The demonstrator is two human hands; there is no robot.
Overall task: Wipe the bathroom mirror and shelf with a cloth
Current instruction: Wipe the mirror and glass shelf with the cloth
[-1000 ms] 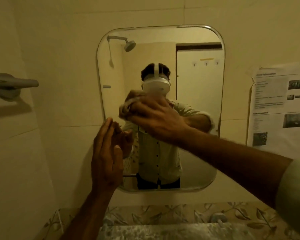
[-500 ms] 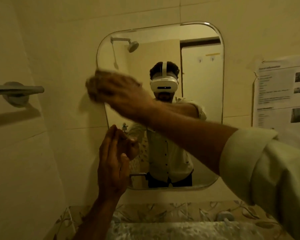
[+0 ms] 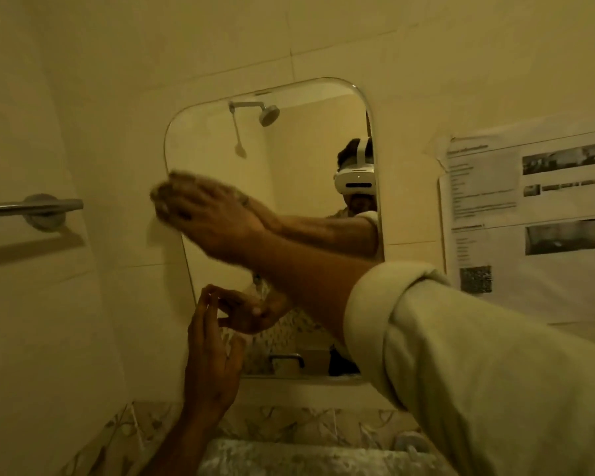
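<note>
A rounded wall mirror (image 3: pixel 306 139) hangs on pale tiles. My right hand (image 3: pixel 207 218) lies flat against the mirror's left edge, pressing a small cloth (image 3: pixel 162 197) that shows only at the fingertips; it is blurred. My left hand (image 3: pixel 210 352) is raised below it, fingers together and straight, its tips touching the glass near the lower left corner, holding nothing. A speckled shelf or basin edge (image 3: pixel 289 455) shows at the bottom. My right sleeve (image 3: pixel 478 365) crosses the lower right.
A metal towel bar (image 3: pixel 31 207) juts from the left wall. A printed paper notice (image 3: pixel 526 214) is stuck to the wall right of the mirror. A leaf-patterned tile band (image 3: pixel 289 424) runs under the mirror. A tap (image 3: pixel 409 441) sits at lower right.
My right hand has swept with the cloth from the mirror's middle to its left edge. The view has swung, so the mirror now appears further right and tilted. My left hand has stayed put.
</note>
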